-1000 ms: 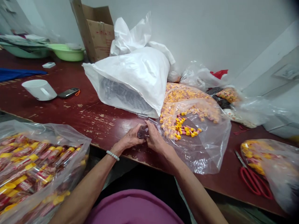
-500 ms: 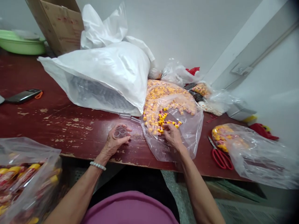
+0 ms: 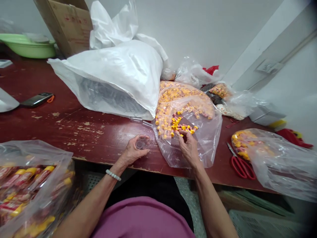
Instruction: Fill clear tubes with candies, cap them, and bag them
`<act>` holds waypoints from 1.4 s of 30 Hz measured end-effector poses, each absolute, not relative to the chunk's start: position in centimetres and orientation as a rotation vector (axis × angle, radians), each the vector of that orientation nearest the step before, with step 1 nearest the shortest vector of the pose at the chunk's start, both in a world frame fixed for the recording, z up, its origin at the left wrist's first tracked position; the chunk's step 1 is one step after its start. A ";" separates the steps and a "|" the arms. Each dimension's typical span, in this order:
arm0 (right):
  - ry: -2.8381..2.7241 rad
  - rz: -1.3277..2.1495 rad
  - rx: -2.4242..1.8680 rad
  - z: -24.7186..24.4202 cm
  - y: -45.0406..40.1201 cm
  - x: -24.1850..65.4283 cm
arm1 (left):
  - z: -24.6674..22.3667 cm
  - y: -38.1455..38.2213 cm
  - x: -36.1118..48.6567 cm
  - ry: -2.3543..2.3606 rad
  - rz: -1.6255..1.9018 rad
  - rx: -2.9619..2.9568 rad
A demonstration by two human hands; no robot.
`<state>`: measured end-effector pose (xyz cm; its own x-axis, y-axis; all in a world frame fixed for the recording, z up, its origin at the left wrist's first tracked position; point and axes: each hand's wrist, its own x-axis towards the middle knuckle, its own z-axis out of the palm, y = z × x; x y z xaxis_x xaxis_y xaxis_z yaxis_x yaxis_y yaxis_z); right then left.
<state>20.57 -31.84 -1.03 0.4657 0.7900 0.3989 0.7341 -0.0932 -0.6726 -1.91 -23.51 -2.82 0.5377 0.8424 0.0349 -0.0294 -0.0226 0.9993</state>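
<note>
My left hand (image 3: 135,150), with a beaded bracelet at the wrist, curls around a clear plastic tube (image 3: 140,144) whose round end faces me. Whether a second tube sits behind it I cannot tell. My right hand (image 3: 189,147) reaches over the mouth of a clear bag (image 3: 210,145), fingertips pinched at a small yellow-capped piece (image 3: 181,134). Just beyond the fingers is a loose heap of such red-and-white pieces with yellow caps (image 3: 177,122). More of them fill the bag behind. Two clear tubes (image 3: 147,124) lie on the table between the bags.
A big white sack (image 3: 123,69) of clear tubes lies open behind my left hand. Red-handled scissors (image 3: 242,168) and another bag (image 3: 279,162) are at right. A bag of filled tubes (image 3: 32,178) stands front left. A phone (image 3: 37,99) rests on the worn red table (image 3: 74,132).
The view has shifted slightly, moving most things rightward. My left hand has turned its tube, so one round end shows instead of two. My right hand stays at the yellow-capped pieces.
</note>
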 end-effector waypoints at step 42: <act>-1.805 -0.133 -2.068 -3.9 -28.7 18.9 | -1.8 -24.7 -1.6 0.898 0.844 1.427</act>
